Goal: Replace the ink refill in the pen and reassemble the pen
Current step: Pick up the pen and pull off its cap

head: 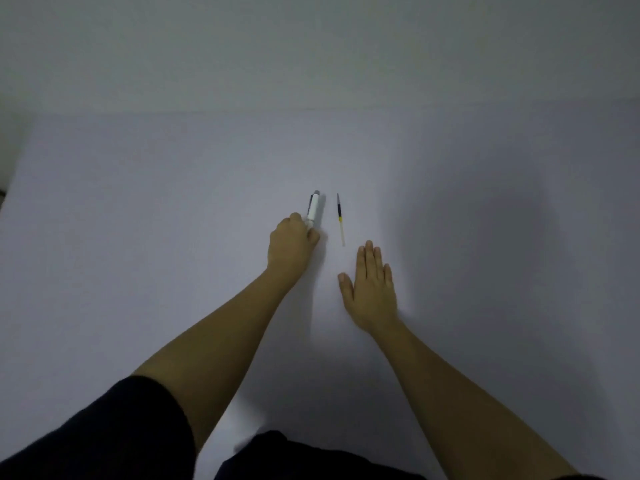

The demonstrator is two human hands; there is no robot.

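Observation:
A white pen [314, 207] with a grey far end lies on the pale table [173, 220], pointing away from me. My left hand [291, 245] is closed around its near end. To the right of the pen lies a thin ink refill [340, 218], dark at the far part, with a yellow band and a clear near part. My right hand [372, 289] rests flat on the table, palm down, fingers together, just below the refill's near tip and not touching it.
The table's far edge meets a plain grey wall [311, 46]. A soft shadow falls on the table at the right. My dark sleeve [104, 438] fills the lower left corner.

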